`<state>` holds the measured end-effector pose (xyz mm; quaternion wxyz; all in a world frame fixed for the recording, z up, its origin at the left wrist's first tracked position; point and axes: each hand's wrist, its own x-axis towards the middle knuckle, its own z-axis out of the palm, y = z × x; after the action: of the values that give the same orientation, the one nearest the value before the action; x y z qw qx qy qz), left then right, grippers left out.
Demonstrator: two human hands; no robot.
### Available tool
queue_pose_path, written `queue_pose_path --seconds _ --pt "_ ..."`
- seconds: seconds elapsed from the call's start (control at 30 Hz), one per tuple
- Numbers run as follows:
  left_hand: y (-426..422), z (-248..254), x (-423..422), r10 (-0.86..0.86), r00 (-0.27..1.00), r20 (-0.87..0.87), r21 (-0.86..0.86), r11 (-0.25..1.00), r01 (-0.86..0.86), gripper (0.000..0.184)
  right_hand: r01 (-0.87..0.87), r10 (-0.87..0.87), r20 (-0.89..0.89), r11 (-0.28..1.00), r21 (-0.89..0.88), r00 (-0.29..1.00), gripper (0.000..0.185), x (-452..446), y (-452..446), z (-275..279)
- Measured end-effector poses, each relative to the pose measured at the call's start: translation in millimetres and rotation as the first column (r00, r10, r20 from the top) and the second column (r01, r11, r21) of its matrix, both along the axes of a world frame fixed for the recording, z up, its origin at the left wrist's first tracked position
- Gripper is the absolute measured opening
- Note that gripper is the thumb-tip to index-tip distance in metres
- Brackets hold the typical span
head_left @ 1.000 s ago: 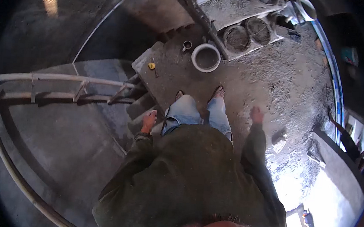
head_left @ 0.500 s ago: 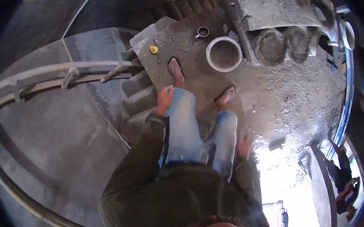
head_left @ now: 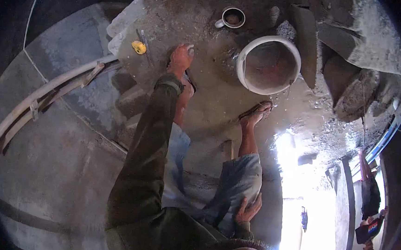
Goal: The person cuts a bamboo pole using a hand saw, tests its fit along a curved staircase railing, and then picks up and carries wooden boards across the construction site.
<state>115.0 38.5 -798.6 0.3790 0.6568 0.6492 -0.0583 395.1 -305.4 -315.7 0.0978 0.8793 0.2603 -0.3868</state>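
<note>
Because the lens border went black all around, the outer reaches of the floor [head_left: 208, 118] were lost, and glare at lower right bleached part of the scene. A curved wooden rail [head_left: 59, 81] stood at left. Another person [head_left: 367, 229] appeared small and upside down at far right, hands too small to make out.

Left arm, in a dark sleeve [head_left: 142, 153], reached forward nearly straight. The left hand [head_left: 181, 59] lay over the left foot [head_left: 187, 89], hiding much of it; contact could not be confirmed. Its fingers were bent; could not tell whether they pinched anything. Right hand [head_left: 249, 208] rested against the right trouser leg [head_left: 241, 174], digits slightly spread.

The basin [head_left: 241, 65] sat on the floor to the right of the left hand: round, thick pale rim, murky contents. Beyond it, a mug [head_left: 223, 20], pale outside, dark inside. Left of the left hand lay a rounded yellow object [head_left: 139, 47], identity unclear, just beside a thin rod [head_left: 144, 38].
</note>
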Motion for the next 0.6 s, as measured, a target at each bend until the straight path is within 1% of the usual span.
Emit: queue_pose_path --seconds 0.03,0.07,0.13,0.17,0.23,0.27,0.33,0.37,0.43,0.47,0.53,0.57,0.6 --pt "4.1 -12.8 -1.0 -0.117 0.993 0.014 0.094 0.989 0.115 0.031 0.003 -0.003 0.000 1.000 -0.001 1.000 0.063 0.1 5.3 -3.9" --pt "4.0 -22.7 -1.6 -0.121 0.993 0.012 0.088 0.989 0.120 0.031 -0.015 0.015 0.000 1.000 -0.013 1.000 0.064 -0.9 11.1 -3.6" --pt "4.3 -41.5 -4.7 -0.241 0.965 -0.103 0.115 0.961 0.253 0.029 -0.033 0.033 -0.006 0.999 -0.023 0.999 0.064 0.2 16.1 -7.7" --pt "8.6 -38.3 -2.9 -0.243 0.964 -0.108 0.114 0.960 0.254 0.029 -0.053 0.053 -0.005 0.999 -0.009 0.999 0.064 0.1 21.0 -9.5" --pt "8.8 -35.6 -2.7 -0.322 0.917 -0.235 0.044 0.939 0.341 0.027 -0.069 0.069 -0.007 0.998 -0.002 0.998 0.064 1.4 17.9 -12.4" --pt "6.4 -37.9 -4.9 -0.327 0.915 -0.235 0.040 0.938 0.345 0.027 -0.063 0.062 -0.008 0.998 -0.013 0.998 0.065 1.3 18.1 -14.5" --pt "-3.0 -47.6 -11.5 -0.445 0.838 -0.315 0.016 0.880 0.474 0.033 -0.050 0.050 -0.004 0.998 -0.036 0.999 0.065 1.6 19.2 -16.4" --pt "-4.5 -53.5 -13.1 -0.449 0.836 -0.314 0.013 0.879 0.477 0.033 -0.044 0.044 -0.004 0.998 -0.047 0.999 0.066 1.8 20.3 -16.0" --pt "6.2 -50.0 -10.2 -0.526 0.793 -0.307 -0.188 0.850 0.491 0.029 -0.034 0.034 -0.004 0.997 -0.063 0.999 0.066 2.3 23.1 -16.4" --pt "7.8 -44.7 -10.1 -0.528 0.792 -0.308 -0.189 0.849 0.493 0.029 -0.029 0.029 -0.005 0.997 -0.071 1.000 0.067 2.7 24.5 -15.8" --pt "3.8 -47.4 -18.7 -0.571 0.771 -0.280 -0.039 0.810 0.585 0.027 -0.021 0.021 -0.005 0.996 -0.085 1.000 0.067 4.4 26.7 -14.7" --pt "1.3 -48.9 -21.6 -0.573 0.770 -0.282 -0.039 0.809 0.587 0.027 -0.016 0.016 -0.005 0.996 -0.092 1.000 0.068 4.7 27.3 -14.5" --pt "-2.2 -49.3 -23.0 -0.545 0.770 -0.332 0.040 0.807 0.589 0.024 -0.011 0.010 -0.003 0.995 -0.101 1.000 0.068 4.5 27.3 -12.9"
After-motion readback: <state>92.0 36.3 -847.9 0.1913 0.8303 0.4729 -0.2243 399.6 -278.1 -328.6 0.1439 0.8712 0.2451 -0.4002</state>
